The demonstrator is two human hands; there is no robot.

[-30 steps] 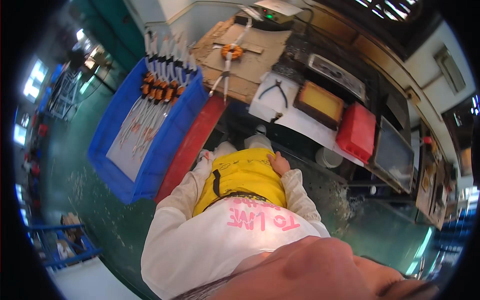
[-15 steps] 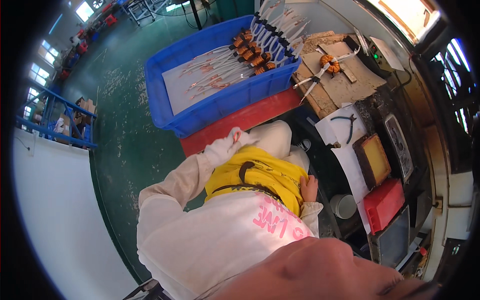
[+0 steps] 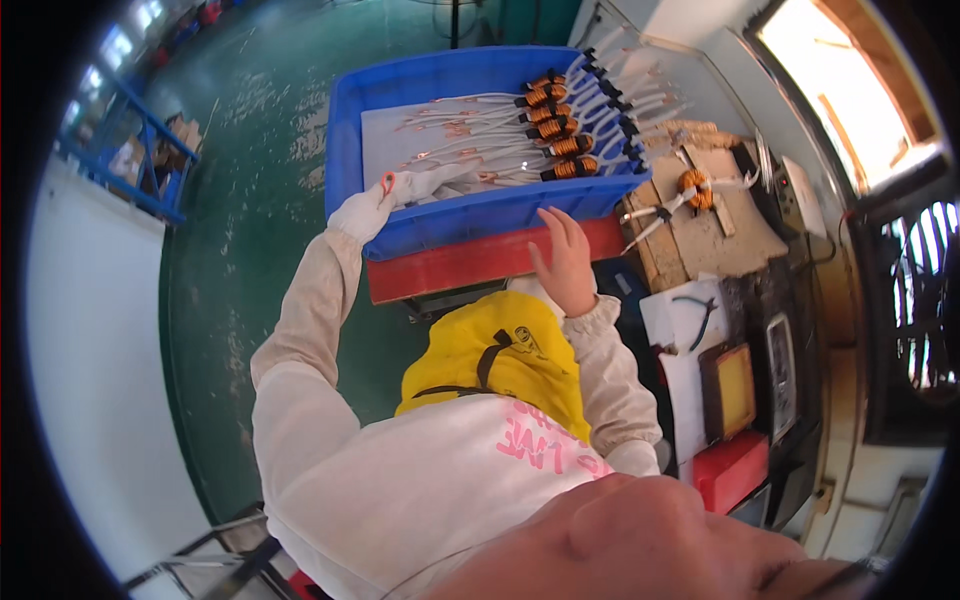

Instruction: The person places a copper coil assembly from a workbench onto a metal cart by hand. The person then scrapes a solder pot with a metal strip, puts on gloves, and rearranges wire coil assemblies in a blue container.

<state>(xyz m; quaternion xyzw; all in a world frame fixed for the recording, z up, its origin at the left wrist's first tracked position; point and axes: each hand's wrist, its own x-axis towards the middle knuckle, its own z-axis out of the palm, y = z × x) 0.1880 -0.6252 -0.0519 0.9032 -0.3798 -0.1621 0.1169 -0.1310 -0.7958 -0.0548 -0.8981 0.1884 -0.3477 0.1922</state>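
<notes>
My left hand (image 3: 378,205), in a white glove, reaches over the near left wall of the blue bin (image 3: 470,228). Its fingers stretch to the right, towards the white leads inside; a small red-orange loop (image 3: 388,183) shows on the glove. In front of the bin's near wall is my right hand (image 3: 568,268), bare, fingers apart and holding nothing. Several copper-wound ring coils (image 3: 553,130) lie in a row in the bin. Their white leads, some with bare copper ends, spread to both sides. Whether the left fingertips touch a lead, I cannot tell.
The bin stands on a red bench (image 3: 440,277). To its right, the workbench bears another coil (image 3: 694,189) on board, pliers (image 3: 706,322), a brown-framed yellow block (image 3: 737,388) and a red box (image 3: 732,470). Blue shelving (image 3: 148,150) stands at the far left.
My left hand has moved from above my lap, forward and left, to the bin. My right hand has lifted from beside my lap towards the bin's near wall. The view has shifted.
</notes>
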